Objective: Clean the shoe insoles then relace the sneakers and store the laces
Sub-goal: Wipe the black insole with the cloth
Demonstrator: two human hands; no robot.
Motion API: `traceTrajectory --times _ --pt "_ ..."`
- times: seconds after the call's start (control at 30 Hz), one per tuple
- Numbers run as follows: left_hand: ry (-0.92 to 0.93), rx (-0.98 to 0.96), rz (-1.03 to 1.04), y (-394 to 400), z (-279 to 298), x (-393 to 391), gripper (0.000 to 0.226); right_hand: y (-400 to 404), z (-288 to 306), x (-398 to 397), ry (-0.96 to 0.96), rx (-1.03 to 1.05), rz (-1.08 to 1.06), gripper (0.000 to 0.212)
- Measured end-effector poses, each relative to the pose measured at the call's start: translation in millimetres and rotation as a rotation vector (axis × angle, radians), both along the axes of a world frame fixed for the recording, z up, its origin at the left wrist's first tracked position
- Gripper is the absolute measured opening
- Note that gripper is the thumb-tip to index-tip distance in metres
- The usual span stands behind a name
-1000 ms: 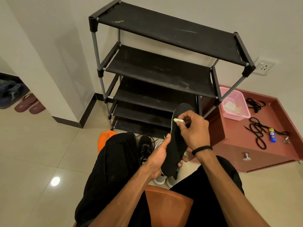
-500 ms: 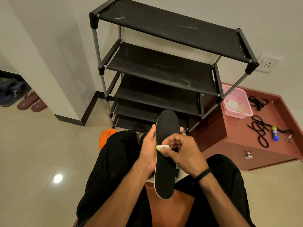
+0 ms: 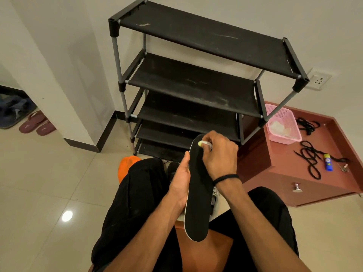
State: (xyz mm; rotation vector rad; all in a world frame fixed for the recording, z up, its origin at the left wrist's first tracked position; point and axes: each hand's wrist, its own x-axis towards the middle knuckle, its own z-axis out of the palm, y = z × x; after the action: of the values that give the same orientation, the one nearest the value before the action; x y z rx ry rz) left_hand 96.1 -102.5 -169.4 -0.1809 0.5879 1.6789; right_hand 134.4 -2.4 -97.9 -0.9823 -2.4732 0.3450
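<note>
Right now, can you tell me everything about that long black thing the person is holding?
It is a shoe insole, long and flat with rounded ends, black on top with a thin pale edge down one side. It looks soft, like foam or fabric. It is held nearly upright over the lap, toe end up. The left hand holds its left edge from behind, and the right hand presses a small pale wipe against its top end.

Shoe rack (image 3: 196, 89) stands ahead; cabinet (image 3: 294, 173) to its right carries basket (image 3: 283, 126) and laces (image 3: 310, 160)
</note>
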Motion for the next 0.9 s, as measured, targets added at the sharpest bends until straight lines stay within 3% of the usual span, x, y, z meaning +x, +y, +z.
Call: traceTrajectory --times 0.13,0.33,0.47,0.57,0.77,0.9 --pt "0.034 0.016 -0.059 2.7 -1.0 2.3 0.069 18.0 5.9 -5.4 0.046 -0.042 -0.039 0.018" --pt "0.087 -0.014 0.016 -0.8 3.4 2.6 0.06 -14.6 -1.4 11.6 0.077 -0.143 0.145 0.013" --pt "0.202 -0.035 -0.052 3.8 3.6 7.5 0.07 15.1 8.0 0.0 0.145 -0.145 -0.001 0.007" --pt "0.267 -0.05 -0.073 4.2 -0.6 6.4 0.074 26.9 15.9 -5.6 0.13 -0.218 -0.046 0.008" --pt "0.323 -0.061 -0.051 0.7 10.4 7.4 0.067 12.8 26.7 0.7 -0.019 -0.149 0.155 0.013" --pt "0.314 -0.04 -0.12 3.6 12.4 11.2 0.074 40.2 30.9 0.1 0.021 -0.148 0.03 0.009"
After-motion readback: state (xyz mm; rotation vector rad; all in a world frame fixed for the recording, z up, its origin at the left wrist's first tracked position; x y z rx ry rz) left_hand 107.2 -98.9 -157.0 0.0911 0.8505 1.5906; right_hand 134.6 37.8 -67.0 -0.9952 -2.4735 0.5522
